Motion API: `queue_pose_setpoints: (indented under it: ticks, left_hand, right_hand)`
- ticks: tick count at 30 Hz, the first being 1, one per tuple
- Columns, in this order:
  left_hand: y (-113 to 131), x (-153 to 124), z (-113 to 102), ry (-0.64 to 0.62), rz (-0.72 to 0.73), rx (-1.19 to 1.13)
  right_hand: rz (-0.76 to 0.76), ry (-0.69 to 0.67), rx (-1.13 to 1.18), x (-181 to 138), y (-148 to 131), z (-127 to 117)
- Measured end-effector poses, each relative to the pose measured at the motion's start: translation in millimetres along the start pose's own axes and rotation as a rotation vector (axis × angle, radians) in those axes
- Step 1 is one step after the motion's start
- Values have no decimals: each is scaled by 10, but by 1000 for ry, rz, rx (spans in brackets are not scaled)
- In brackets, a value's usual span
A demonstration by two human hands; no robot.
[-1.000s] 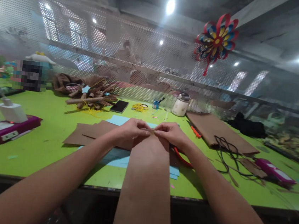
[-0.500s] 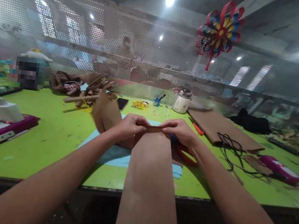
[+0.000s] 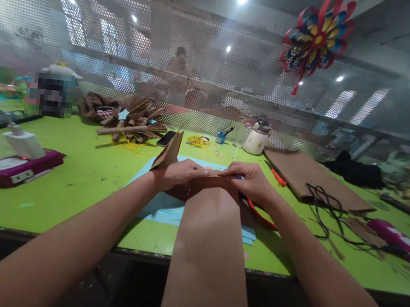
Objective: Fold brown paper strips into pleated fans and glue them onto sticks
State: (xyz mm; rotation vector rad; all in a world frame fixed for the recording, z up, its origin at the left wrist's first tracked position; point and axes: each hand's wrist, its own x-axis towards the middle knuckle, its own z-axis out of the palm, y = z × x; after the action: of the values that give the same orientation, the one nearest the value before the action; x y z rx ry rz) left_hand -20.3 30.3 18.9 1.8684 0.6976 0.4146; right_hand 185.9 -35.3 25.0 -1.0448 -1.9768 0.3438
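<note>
A long strip of brown kraft paper [image 3: 207, 251] runs from the green table [image 3: 77, 179] toward me, over its front edge. My left hand [image 3: 177, 174] and my right hand [image 3: 249, 180] meet at the strip's far end, both with fingers pinched on the paper's edge. Behind my left hand a flap of the brown paper [image 3: 168, 155] stands up. Light blue sheets [image 3: 158, 212] lie under the strip. A red-handled tool [image 3: 260, 217], perhaps scissors, lies partly hidden beside my right wrist.
On the left sits a magenta device [image 3: 16, 169] with a white charger on it. Further brown paper [image 3: 312, 177], a black cord [image 3: 326, 205] and an orange cutter [image 3: 278, 177] lie right. A phone [image 3: 165, 138], a white pot [image 3: 258, 138] and rolled brown paper [image 3: 131, 121] stand before the perforated screen.
The loose brown sheet left of the strip has lifted off the table and folded up behind my left hand. Both hands stayed pinched at the strip's far end. The view shifted slightly.
</note>
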Motion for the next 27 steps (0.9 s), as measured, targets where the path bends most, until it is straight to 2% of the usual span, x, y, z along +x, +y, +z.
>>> queue_pose_setpoints:
  ticks: [3, 6, 12, 19, 23, 27]
  left_hand:
    - [23, -5, 14, -28, 80, 26]
    - [63, -16, 35, 7, 146, 106]
    - [101, -38, 36, -7, 195, 257]
    - [70, -22, 53, -59, 212, 187]
    - [92, -37, 85, -67, 215, 124]
    - [128, -62, 93, -70, 197, 130]
  right_hand:
    - [-30, -10, -27, 4, -35, -17]
    - [-37, -23, -52, 2, -60, -45]
    - [-66, -43, -102, -10, -73, -86]
    - [-95, -83, -131, -4, -126, -53]
    - [-48, -138, -93, -9, -154, -94]
    - [120, -280, 180, -27, -125, -200]
